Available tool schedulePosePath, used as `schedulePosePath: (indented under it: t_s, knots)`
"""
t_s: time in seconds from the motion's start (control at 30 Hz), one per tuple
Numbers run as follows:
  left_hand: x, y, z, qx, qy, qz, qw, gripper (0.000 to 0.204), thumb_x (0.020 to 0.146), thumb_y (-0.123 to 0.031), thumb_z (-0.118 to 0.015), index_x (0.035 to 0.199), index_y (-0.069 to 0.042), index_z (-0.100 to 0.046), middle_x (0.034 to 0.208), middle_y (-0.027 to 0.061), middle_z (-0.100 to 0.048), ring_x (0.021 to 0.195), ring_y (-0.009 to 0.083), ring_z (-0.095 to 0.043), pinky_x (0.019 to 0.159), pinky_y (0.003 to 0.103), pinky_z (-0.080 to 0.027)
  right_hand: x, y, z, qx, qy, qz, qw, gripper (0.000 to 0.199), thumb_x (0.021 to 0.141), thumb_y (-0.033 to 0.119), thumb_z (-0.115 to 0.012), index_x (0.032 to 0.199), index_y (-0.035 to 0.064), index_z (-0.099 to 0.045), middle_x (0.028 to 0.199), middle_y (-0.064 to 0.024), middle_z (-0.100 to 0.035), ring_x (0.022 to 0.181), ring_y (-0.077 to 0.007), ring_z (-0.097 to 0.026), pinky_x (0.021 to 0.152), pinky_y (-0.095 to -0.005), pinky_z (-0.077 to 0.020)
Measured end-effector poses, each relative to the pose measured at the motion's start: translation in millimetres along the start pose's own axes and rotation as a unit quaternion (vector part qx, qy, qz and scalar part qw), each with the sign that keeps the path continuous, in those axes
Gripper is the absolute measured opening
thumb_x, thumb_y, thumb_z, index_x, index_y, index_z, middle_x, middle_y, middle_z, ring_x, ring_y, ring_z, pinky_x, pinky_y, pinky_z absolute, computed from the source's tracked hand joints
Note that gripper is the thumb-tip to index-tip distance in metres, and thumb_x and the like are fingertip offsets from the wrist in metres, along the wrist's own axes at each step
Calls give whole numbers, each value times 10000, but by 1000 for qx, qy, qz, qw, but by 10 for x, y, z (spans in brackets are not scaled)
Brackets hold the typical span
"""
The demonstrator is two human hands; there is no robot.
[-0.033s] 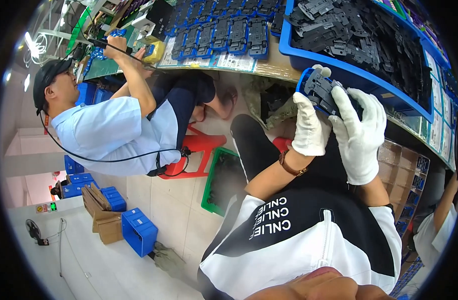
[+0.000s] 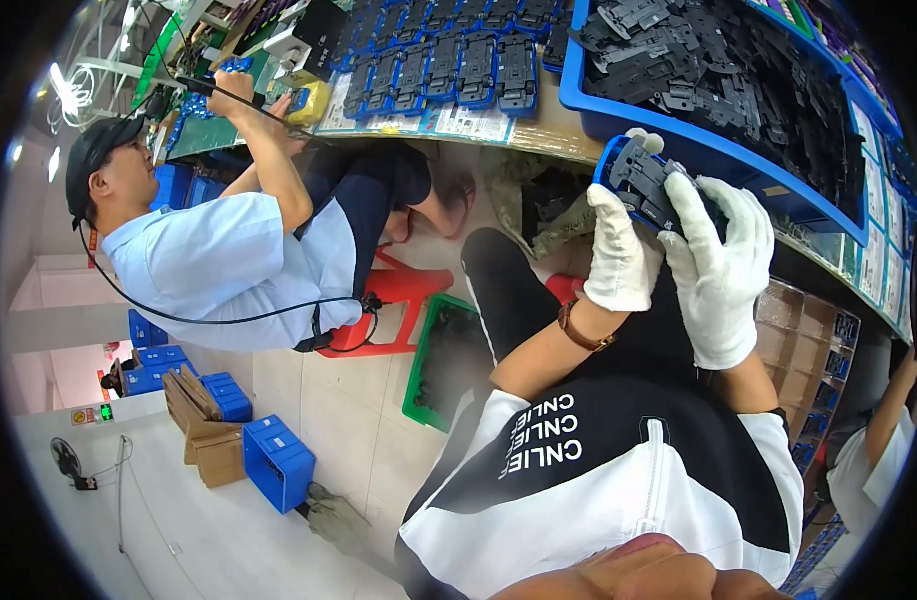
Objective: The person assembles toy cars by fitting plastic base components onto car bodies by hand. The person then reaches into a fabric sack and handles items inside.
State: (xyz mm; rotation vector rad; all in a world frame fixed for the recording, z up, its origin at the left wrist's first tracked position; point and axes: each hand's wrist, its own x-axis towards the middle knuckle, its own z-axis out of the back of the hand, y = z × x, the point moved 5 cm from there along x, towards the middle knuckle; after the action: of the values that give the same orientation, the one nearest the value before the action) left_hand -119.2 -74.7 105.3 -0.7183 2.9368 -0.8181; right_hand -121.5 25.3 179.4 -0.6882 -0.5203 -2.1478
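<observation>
Over the table's near edge I hold up a toy car body, a blue shell [image 2: 606,166] with a dark plastic chassis plate [image 2: 643,180] lying in its underside. My left hand [image 2: 621,258], in a white glove, is closed around its left side, with fingertips showing at the far end. Gloved in white too, my right hand [image 2: 724,275] grips the right side, thumb and index finger against the plate. Its other fingers hide part of the piece. Just beyond, a blue bin [image 2: 719,150] is heaped with loose black chassis plates [image 2: 719,75].
On the table [image 2: 549,130], rows of blue shells with dark plates [image 2: 469,70] stand left of the bin. A co-worker [image 2: 219,240] sits at the left on a red stool [image 2: 404,310]. A green crate [image 2: 419,395] is on the floor. Another person's arm [image 2: 889,410] shows at far right.
</observation>
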Motion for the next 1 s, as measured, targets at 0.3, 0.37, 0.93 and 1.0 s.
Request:
schedulePosePath:
  t_s: [0.3,0.37,0.93,1.0]
  knots:
    - [59,42,27,-65,3,26,998,764,804,-659,-519,1316,-101,-419,1196,28,-541,1044,180,-552,946,343,-462,-22,-8,-66,-8,-1,7,1000,407,782,211,-676,1183,157,-635,1132,-104,-575,1061,-295,-534,994,-460,-382]
    - [37,66,20,-45,2,11,999,710,818,-588,-569,1312,-100,-422,1190,35,-541,1034,172,-554,936,331,-467,-9,-14,-104,-9,-3,-1,1000,405,783,211,-674,1183,161,-636,1137,-103,-574,1067,-294,-532,997,-464,-378]
    - [-16,221,49,10,-77,64,995,467,867,55,-571,1298,-81,-455,1097,41,-575,1024,126,-559,932,271,-463,-155,-305,-147,286,10,-126,950,453,986,358,-429,1243,5,-552,1296,-175,-529,1201,-307,-510,1029,-373,-367]
    - [50,174,114,13,-87,78,993,428,879,22,-574,1281,-75,-464,1076,39,-582,990,124,-570,906,271,-470,-132,-290,-183,258,94,-50,960,555,970,462,-401,1248,7,-550,1309,-188,-519,1224,-320,-491,1041,-380,-348]
